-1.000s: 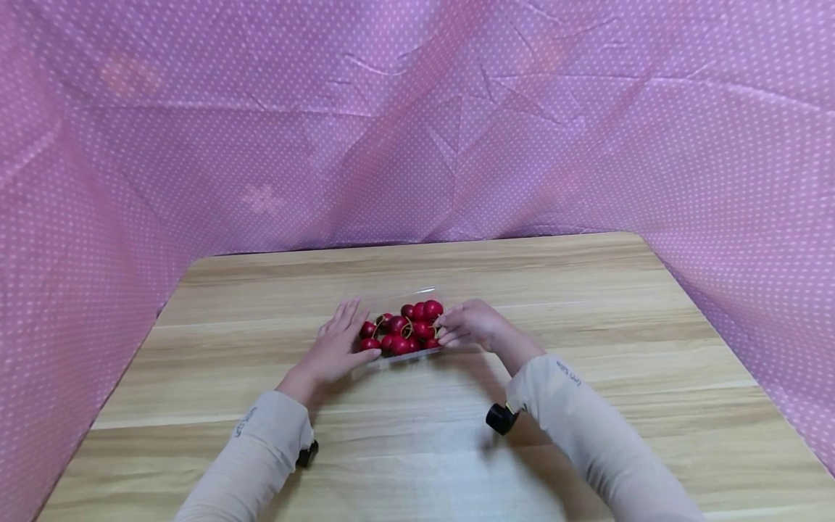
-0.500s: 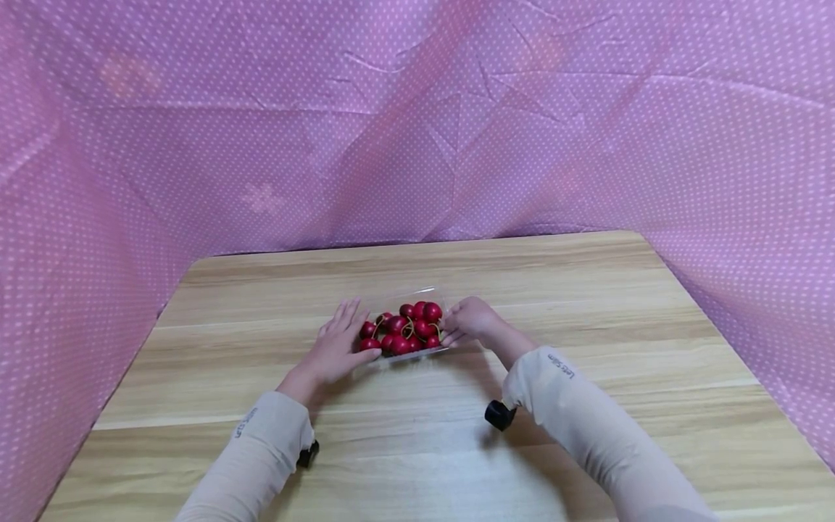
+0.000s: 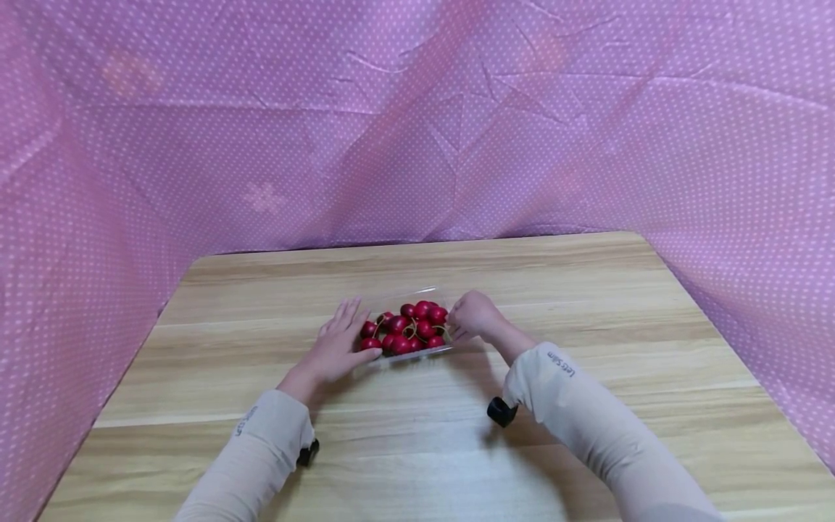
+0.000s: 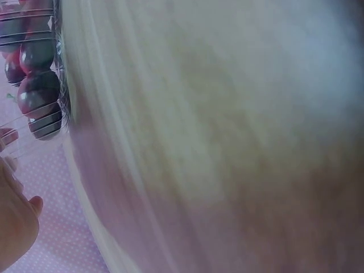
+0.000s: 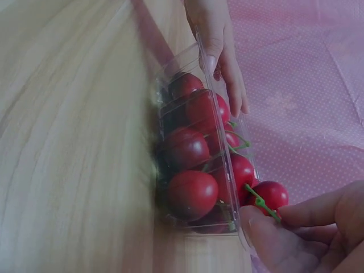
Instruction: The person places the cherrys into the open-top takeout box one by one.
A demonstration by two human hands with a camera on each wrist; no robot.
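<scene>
A clear plastic box [image 3: 417,354] full of red cherries [image 3: 397,324] with green stems rests mid-table. My left hand [image 3: 335,346] lies at the box's left end with fingers extended, thumb by the front corner; the left wrist view shows part of this hand [image 4: 17,219] beside the box wall. At the right end, my right hand [image 3: 475,319] has thumb and forefinger at a cherry [image 5: 269,195] by the box rim. In the right wrist view those fingertips pinch the end of its green stem [image 5: 261,203]. The other right fingers are curled and partly hidden.
The wood-grain table [image 3: 404,449] has rounded far corners. Pink dotted cloth [image 3: 417,145] hangs behind it and on both sides. A small black camera [image 3: 501,412] sits under the right wrist, another [image 3: 308,453] by the left.
My right hand has shifted slightly right and away from me, its fingers drawing closer together. The cherries near it have moved slightly right. The left hand stays in place.
</scene>
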